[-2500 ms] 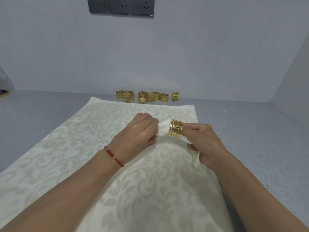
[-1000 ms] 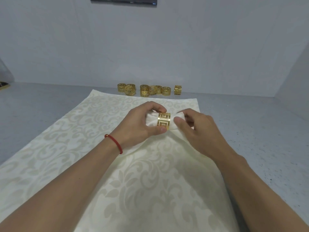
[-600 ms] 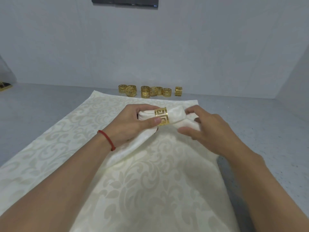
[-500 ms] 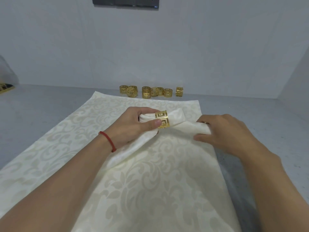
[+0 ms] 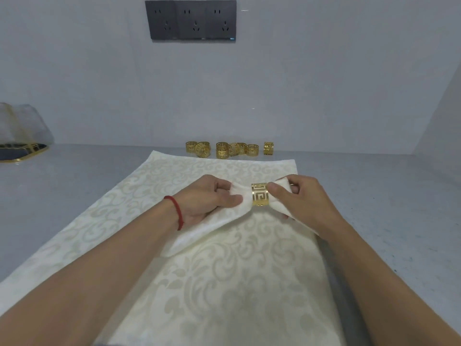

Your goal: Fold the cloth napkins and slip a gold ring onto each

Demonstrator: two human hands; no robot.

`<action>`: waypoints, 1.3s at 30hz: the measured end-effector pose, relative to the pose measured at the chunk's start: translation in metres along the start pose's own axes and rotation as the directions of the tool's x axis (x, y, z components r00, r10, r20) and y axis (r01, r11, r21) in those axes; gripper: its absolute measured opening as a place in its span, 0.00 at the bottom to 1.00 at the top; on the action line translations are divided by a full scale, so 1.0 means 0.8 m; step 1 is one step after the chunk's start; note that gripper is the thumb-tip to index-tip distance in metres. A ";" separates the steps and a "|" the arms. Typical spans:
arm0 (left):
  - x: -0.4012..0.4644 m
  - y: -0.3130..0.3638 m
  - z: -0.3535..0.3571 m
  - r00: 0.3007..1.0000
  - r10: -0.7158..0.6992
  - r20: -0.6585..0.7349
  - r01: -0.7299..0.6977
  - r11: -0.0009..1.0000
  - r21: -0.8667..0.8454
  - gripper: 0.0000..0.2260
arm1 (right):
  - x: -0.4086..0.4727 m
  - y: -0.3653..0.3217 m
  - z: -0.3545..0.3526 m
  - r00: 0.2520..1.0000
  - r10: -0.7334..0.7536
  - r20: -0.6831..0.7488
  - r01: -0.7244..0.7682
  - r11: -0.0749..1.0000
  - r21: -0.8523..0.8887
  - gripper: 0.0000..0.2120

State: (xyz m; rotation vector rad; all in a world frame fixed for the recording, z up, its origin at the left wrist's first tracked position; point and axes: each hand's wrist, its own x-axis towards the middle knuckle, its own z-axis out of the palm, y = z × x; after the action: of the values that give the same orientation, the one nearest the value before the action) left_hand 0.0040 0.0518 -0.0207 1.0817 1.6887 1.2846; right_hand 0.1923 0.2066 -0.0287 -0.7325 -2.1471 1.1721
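Grey counter (image 5: 62,196) is carrying everything, and a cream damask cloth (image 5: 224,283) is lying flat on it, nearest the camera and running away toward the wall. Just beyond the cloth's middle, both hands are working a folded napkin (image 5: 239,198) that is lifted slightly off the cloth. The left hand (image 5: 207,201), red cord (image 5: 175,211) at its wrist, is pinching the napkin's left end; the right hand (image 5: 301,198) is closing around the right end, its thumb pressing beside the ring (image 5: 260,198).

The ring is sitting around the napkin's waist, between the two hands. The napkin's long axis is running left to right, parallel to the cloth's far edge, with the ring's opening facing along that axis.

Handling, as a judgement: the napkin is looking soft and limp, so gripping both ends near the ring is keeping it bunched; the ring is looking stiff, light and likely slippery.

Beyond the cloth's far edge, spare rings (image 5: 229,149) are waiting in a row against the wall, under dark sockets (image 5: 190,20).
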 end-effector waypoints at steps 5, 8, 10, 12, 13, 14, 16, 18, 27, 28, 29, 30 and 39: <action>0.012 0.026 0.042 0.997 0.049 -0.064 -0.039 0.988 0.150 0.15 | 0.003 -0.003 -0.055 0.996 0.066 0.057 -0.055 0.984 -0.170 0.31; 0.027 0.041 0.074 1.000 -0.012 0.003 0.012 1.000 0.005 0.18 | -0.001 -0.006 -0.092 0.999 0.014 0.031 -0.004 0.958 -0.288 0.23; 0.039 0.048 0.098 1.000 -0.022 -0.021 0.021 0.999 -0.028 0.15 | -0.008 0.000 -0.113 0.998 -0.067 -0.009 0.058 0.921 -0.386 0.20; 0.056 0.052 0.126 0.998 -0.031 -0.047 0.030 0.999 -0.026 0.15 | -0.019 0.017 -0.134 0.952 -0.300 -0.056 0.191 0.730 -0.656 0.25; 0.064 0.053 0.140 0.998 -0.030 -0.051 0.028 0.999 -0.044 0.18 | -0.025 0.027 -0.140 0.898 -0.439 -0.027 0.254 0.568 -0.783 0.27; 0.070 0.054 0.155 0.999 -0.022 -0.050 0.019 0.998 -0.061 0.19 | -0.030 0.036 -0.143 0.847 -0.530 0.031 0.297 0.424 -0.856 0.27; 0.084 0.056 0.183 1.000 -0.017 -0.024 0.015 0.997 -0.076 0.17 | -0.034 0.054 -0.151 0.802 -0.590 0.096 0.324 0.294 -0.899 0.21; 0.096 0.059 0.208 1.000 -0.005 0.020 0.007 0.998 -0.069 0.13 | -0.030 0.077 -0.162 0.758 -0.647 0.080 0.320 0.262 -0.911 0.13; 0.214 0.015 0.219 0.908 0.385 -0.168 -0.094 0.577 0.811 0.12 | 0.049 0.212 -0.262 0.824 -0.559 -0.096 0.090 0.296 -0.951 0.09; 0.222 0.005 0.215 0.897 0.402 -0.185 -0.073 0.548 0.833 0.11 | 0.062 0.223 -0.268 0.838 -0.532 -0.120 0.067 0.319 -0.946 0.09; 0.229 -0.001 0.213 0.886 0.417 -0.201 -0.061 0.535 0.842 0.11 | 0.076 0.233 -0.275 0.852 -0.502 -0.148 0.037 0.339 -0.940 0.09; 0.234 -0.006 0.213 0.875 0.434 -0.213 -0.061 0.536 0.842 0.10 | 0.090 0.242 -0.280 0.863 -0.474 -0.176 0.004 0.354 -0.935 0.09; 0.233 -0.007 0.221 0.829 0.519 -0.207 -0.074 0.469 0.880 0.05 | 0.227 0.292 -0.322 0.896 -0.300 -0.328 -0.210 0.365 -0.907 0.04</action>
State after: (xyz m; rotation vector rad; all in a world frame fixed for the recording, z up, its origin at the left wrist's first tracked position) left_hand 0.0957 0.2850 -0.0780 1.8315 2.7473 0.8952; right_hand 0.2946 0.5818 -0.0751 -1.2335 -2.2332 -0.4695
